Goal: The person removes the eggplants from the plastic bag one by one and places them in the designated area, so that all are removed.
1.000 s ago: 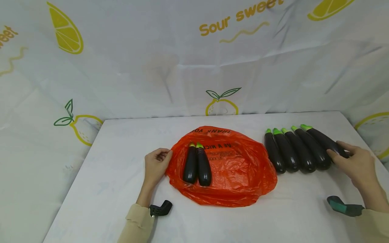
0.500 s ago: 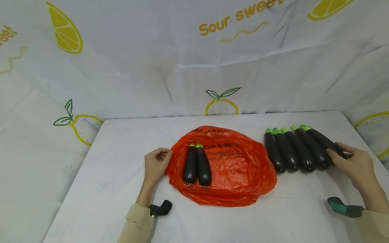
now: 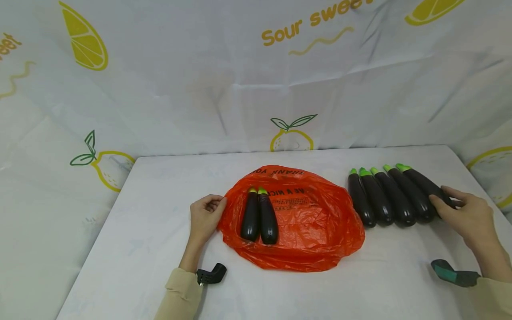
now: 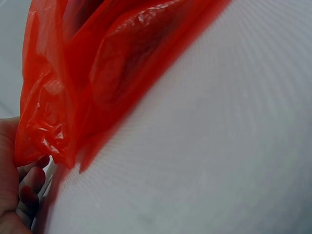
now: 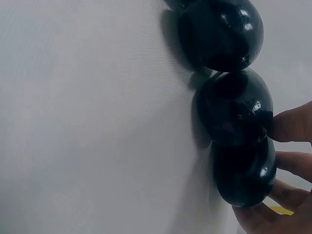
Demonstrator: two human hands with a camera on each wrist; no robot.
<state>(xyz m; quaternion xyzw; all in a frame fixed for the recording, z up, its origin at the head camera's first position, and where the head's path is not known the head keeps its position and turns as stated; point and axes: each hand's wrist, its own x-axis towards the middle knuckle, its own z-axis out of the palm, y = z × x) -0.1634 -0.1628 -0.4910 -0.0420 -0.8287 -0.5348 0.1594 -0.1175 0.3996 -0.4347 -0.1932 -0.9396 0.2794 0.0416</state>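
Observation:
A red plastic bag (image 3: 308, 226) lies spread open on the table, and two dark eggplants (image 3: 269, 220) with green stem ends rest side by side in its left part. My left hand (image 3: 206, 215) pinches the bag's left edge; the left wrist view shows the crumpled film (image 4: 48, 112) between thumb and fingers. Over on the right, several eggplants (image 3: 382, 200) lie in a slanted row. My right hand (image 3: 470, 218) grips the lower end of the rightmost eggplant (image 3: 424, 184), thumb on one side and fingers on the other. In the right wrist view that eggplant's rounded end (image 5: 246, 173) touches its neighbour (image 5: 236, 107).
The white table (image 3: 160, 186) backs onto a white curtain (image 3: 180, 89) printed with lemons and lettering. The leftmost eggplant of the row lies close against the bag's right edge. A dark wrist device (image 3: 212, 274) sits on the left wrist, another device (image 3: 454, 272) on the right.
Hardly anything differs. The right hand has shifted very slightly at the rightmost eggplant's lower end; the left hand and the bag stay where they were.

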